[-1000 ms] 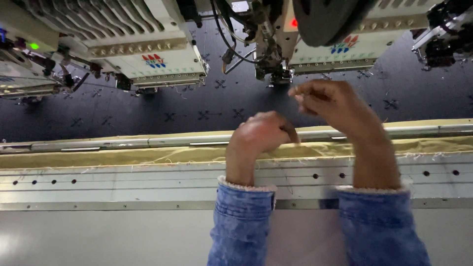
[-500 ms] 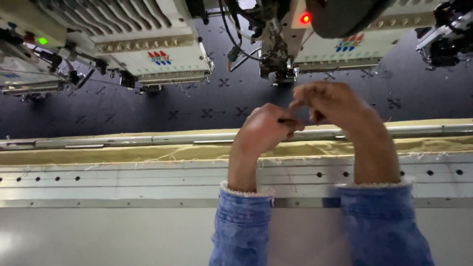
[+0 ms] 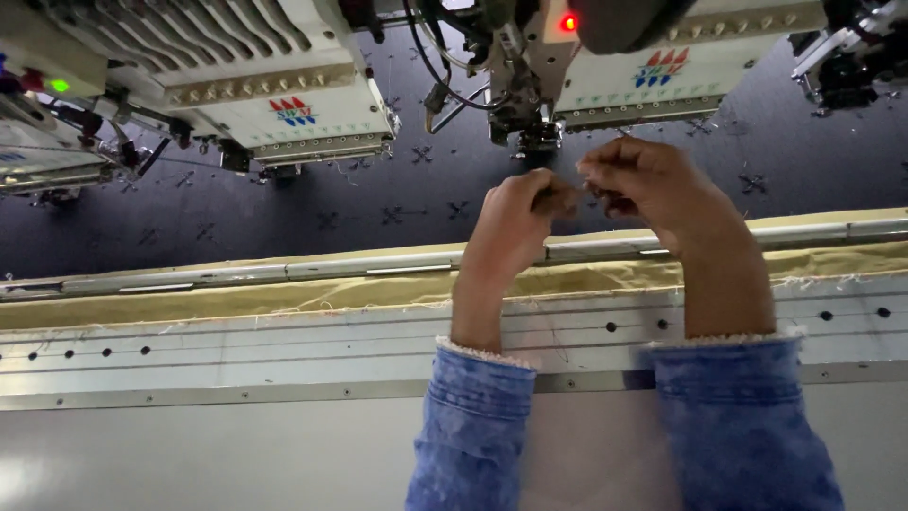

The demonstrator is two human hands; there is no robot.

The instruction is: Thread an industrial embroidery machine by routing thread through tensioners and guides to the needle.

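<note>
- A pale grey metal table (image 3: 236,416) fills the near side, with a row of small dark holes.
- Just beyond the table, a yellowish cloth strip (image 3: 284,293) runs across.
- Beyond that, dark blue fabric (image 3: 359,203) with small stitched crosses.
- Cream machine heads (image 3: 284,104) hang above the table's far side; one shows a red light (image 3: 568,23).

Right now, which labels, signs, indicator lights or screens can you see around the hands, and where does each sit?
Colour logo label: front of left embroidery head, small red and blue marks on cream.
Second logo label: front of right embroidery head, above right hand, same colours.
Red indicator light: round, glowing, above left hand.
Green indicator light: small, far left.
No screens or packages.
</note>
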